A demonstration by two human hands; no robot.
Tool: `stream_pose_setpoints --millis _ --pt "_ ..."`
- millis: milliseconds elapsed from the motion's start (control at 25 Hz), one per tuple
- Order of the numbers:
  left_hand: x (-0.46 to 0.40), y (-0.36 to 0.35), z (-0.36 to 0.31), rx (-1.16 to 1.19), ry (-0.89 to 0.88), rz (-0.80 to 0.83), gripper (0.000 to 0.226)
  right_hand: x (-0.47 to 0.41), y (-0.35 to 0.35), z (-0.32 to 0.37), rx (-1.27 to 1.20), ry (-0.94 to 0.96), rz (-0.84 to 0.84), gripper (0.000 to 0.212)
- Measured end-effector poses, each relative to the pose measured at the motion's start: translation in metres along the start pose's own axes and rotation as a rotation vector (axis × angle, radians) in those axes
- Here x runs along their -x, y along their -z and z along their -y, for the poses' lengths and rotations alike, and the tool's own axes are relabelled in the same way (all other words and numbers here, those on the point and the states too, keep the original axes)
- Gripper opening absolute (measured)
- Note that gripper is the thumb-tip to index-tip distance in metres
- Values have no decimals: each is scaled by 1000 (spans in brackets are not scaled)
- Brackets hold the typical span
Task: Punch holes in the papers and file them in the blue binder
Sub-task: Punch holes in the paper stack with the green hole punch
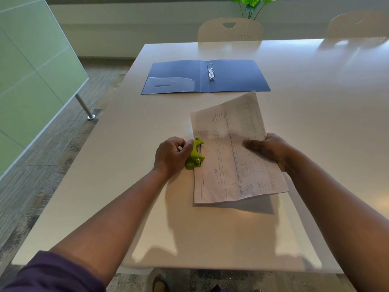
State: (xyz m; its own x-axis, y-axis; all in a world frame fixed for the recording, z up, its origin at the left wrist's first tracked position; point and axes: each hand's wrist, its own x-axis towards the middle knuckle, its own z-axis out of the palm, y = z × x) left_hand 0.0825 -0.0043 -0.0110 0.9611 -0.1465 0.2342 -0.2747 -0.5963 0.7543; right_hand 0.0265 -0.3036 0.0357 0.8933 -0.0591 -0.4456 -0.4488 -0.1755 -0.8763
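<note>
A small green hole punch (pixel 196 153) stands on the white table (pixel 126 144) with my left hand (pixel 171 155) curled round its left side. The left edge of a printed stack of papers (pixel 229 157) sits in the punch's slot. My right hand (pixel 268 149) grips the papers' right edge, thumb on top, lifting that side off the table. Farther back lies the blue binder (pixel 235 75), open flat, with its metal rings (pixel 211 72) standing beside the spine and a clear pocket on the left flap.
Two white chairs (pixel 230 30) stand behind the table's far edge, with a green plant (pixel 252 3) behind them. A frosted glass partition (pixel 31 81) on a metal leg runs along the left. Carpeted floor lies left of the table.
</note>
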Motion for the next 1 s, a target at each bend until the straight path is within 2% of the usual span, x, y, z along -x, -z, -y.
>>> stream_pose_setpoints --millis 280,360,440,560,880,1000 --pt "-3 3 -5 -4 87 87 44 2 -2 2 -8 -1 -4 31" --pt "-7 7 -5 39 164 168 39 1 -2 1 -6 -10 -17 30" --pt "-14 14 -9 203 293 279 33 0 -2 1 -10 -19 -28 30" --pt "-27 27 -22 321 473 475 34 0 -3 2 -5 -25 -38 31" --pt "-66 39 -40 -39 570 761 59 -1 -3 2 19 -49 -66 29" --pt "-74 39 -40 -132 615 815 57 -3 -1 0 -11 -49 -59 32"
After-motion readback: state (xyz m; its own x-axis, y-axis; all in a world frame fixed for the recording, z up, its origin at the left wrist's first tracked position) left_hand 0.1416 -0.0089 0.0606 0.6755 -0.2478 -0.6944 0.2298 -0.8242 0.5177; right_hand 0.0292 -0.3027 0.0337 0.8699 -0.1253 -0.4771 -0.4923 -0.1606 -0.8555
